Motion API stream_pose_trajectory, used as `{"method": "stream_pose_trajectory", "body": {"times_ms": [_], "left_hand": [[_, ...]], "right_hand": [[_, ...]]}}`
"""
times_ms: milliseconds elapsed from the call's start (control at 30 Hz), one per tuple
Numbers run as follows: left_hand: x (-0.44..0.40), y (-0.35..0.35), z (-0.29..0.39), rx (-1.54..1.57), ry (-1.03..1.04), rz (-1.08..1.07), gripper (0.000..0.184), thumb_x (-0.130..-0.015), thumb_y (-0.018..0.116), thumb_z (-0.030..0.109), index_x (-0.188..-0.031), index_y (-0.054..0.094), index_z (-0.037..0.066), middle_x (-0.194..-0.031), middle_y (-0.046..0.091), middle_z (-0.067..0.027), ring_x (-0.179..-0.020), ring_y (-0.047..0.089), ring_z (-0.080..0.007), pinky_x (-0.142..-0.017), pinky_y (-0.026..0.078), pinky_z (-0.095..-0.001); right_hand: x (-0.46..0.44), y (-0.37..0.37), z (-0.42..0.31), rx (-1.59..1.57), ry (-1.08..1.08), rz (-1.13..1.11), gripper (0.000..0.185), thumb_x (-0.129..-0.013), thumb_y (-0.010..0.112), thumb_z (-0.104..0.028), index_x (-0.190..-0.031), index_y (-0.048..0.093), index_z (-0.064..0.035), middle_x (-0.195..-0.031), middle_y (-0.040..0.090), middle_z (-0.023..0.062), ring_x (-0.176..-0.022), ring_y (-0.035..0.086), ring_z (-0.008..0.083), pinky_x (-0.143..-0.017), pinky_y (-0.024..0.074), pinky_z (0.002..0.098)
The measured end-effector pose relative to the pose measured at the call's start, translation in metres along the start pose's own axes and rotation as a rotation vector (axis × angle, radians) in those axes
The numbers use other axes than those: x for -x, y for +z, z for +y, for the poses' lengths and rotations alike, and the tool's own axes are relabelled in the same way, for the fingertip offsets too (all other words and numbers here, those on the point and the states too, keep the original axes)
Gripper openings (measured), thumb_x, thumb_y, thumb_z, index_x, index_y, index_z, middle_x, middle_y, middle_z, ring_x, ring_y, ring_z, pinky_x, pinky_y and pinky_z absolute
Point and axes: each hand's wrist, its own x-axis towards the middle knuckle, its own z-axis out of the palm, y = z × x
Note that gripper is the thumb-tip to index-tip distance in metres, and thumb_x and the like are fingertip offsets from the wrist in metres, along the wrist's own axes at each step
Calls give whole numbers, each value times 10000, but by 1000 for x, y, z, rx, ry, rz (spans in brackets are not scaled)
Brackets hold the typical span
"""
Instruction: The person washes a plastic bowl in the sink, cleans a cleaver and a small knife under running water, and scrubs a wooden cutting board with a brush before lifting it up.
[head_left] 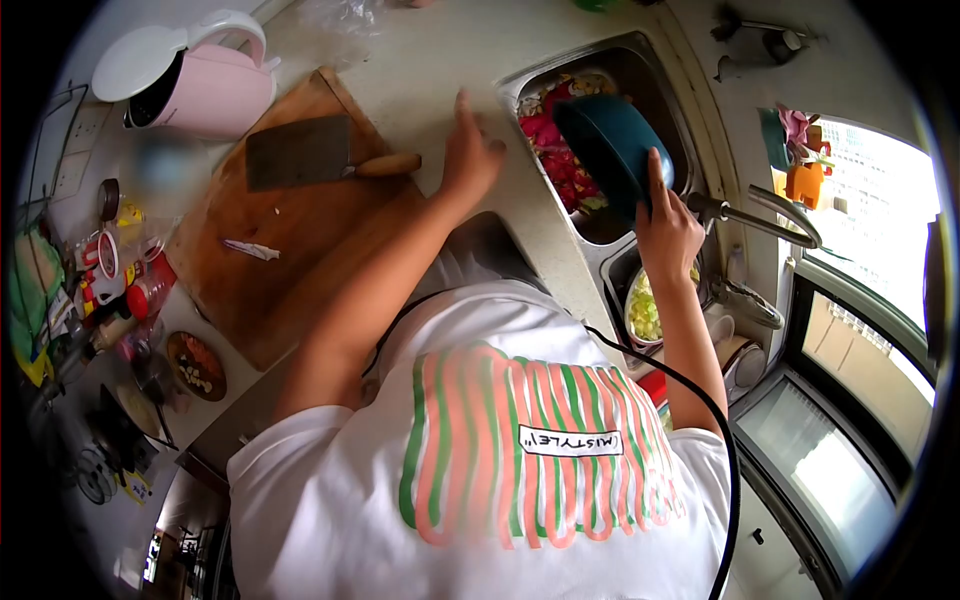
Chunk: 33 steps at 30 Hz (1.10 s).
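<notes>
My right hand (pixel 668 230) grips the rim of a teal bowl (pixel 625 145), which is tilted on its side over the upper sink basin (pixel 655 75). Red, pink and pale scraps (pixel 565 165) lie in that basin beside and below the bowl. My left hand (pixel 472 155) is raised over the counter (pixel 430 60), empty, with its index finger stretched out. Nearest to it is the wooden handle of a cleaver (pixel 300 153), which lies flat on a wooden cutting board (pixel 330 240). A small white and purple piece (pixel 250 249) rests on the board.
A pink kettle (pixel 215 95) with its white lid open stands at the upper left. Jars and packets (pixel 115 265) crowd the left side, near a plate of chopped food (pixel 197 367). A bowl of pale green pieces (pixel 645 310) sits in the lower basin, near the faucet (pixel 755 220).
</notes>
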Motion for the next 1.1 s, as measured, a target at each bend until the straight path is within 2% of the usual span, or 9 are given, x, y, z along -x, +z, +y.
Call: {"method": "stream_pose_trajectory", "body": {"times_ms": [233,333,433,567,633,733,833,867,1100], "left_hand": [[-12,42,-13,-171,116,162,937,-823,617,8,-1572,56,61,-1308,610,-206,-1132,607,-360,-985,467,-423],[-9,45,6,308,-167,-284,953,-815,652,34,-1578,83,60,-1303,578,-241,-1259,519,-378,-1038,425,-450],[5,52,11,111,283,-250,938,-834,670,55,-1584,108,81,-1343,560,-233,-1310,485,-377,-1051,421,-442],[20,43,9,-70,356,-105,883,-834,679,61,-1572,195,78,-1341,568,-220,-1277,505,-373,-1058,418,-442],[23,30,7,-26,259,-89,825,-841,670,76,-1550,248,68,-1281,613,-200,-1228,544,-361,-1048,426,-425],[23,11,-3,-29,186,-60,765,-855,653,86,-1529,291,78,-1266,638,-163,-1190,582,-338,-1029,442,-407],[14,-1,-12,-95,136,-22,755,-859,646,83,-1529,297,94,-1279,630,-164,-1204,576,-340,-1013,451,-412],[9,-3,-15,-83,167,23,741,-860,641,78,-1521,306,98,-1293,621,-169,-1207,578,-335,-988,464,-416],[-44,0,-6,-34,153,140,646,-886,639,35,-1467,357,57,-1224,663,-140,-1076,650,-247,-888,512,-360]], "right_hand": [[41,-1,38,-82,196,2,766,-779,659,-84,-1495,460,-272,-868,709,92,-701,682,300,-616,552,409],[55,3,53,-95,338,-26,740,-782,657,-80,-1478,485,-263,-877,718,125,-696,681,330,-622,550,425],[61,6,62,-171,433,21,734,-796,662,-47,-1470,497,-287,-913,708,189,-756,687,377,-646,543,436],[56,10,70,-126,432,-139,719,-799,658,-41,-1469,500,-247,-1039,710,190,-813,697,376,-673,554,429],[52,24,75,-171,396,122,721,-803,633,-30,-1468,500,-272,-1021,716,147,-802,688,364,-683,551,428],[44,36,88,-66,222,-110,758,-796,608,-35,-1496,453,-280,-919,694,105,-739,673,332,-624,535,424],[31,43,93,-167,279,100,766,-792,613,-34,-1499,448,-278,-924,695,113,-760,675,338,-642,537,424],[27,42,96,-133,258,-65,772,-791,616,-34,-1503,442,-278,-923,692,138,-775,672,350,-656,535,435],[36,43,96,-237,317,-21,751,-791,606,-23,-1489,469,-262,-933,696,177,-778,672,357,-663,527,430]]}}
